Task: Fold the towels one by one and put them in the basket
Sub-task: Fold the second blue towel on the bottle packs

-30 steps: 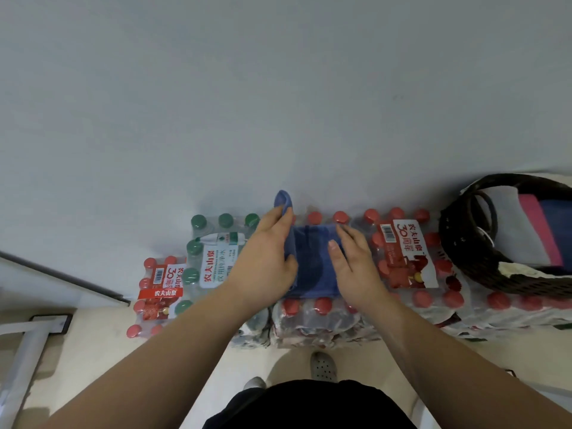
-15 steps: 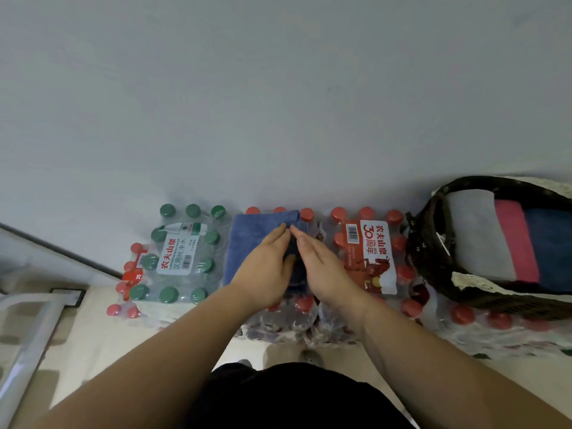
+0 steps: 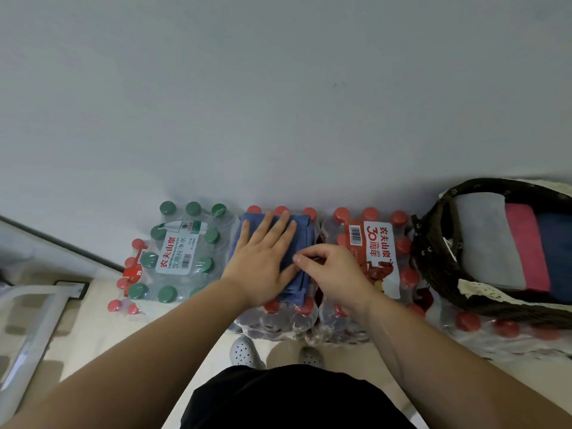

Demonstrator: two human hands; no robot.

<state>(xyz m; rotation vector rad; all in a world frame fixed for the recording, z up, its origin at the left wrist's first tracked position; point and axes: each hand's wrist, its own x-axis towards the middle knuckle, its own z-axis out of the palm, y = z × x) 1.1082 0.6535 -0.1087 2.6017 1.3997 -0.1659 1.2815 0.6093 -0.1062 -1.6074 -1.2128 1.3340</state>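
Blue towel, folded, mostly hidden under left hand, fingers flat, spread. Right hand curled at its edge; grip indiscernible. Basket cropped rightward.

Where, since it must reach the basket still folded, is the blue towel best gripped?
Probably its right edge, coming from the right. The towel lies flat on a bottle pack, its stacked layers showing there, so a pinch clamps them all. The left hand presses it flat; the right hand pinches that edge, nearest the basket.
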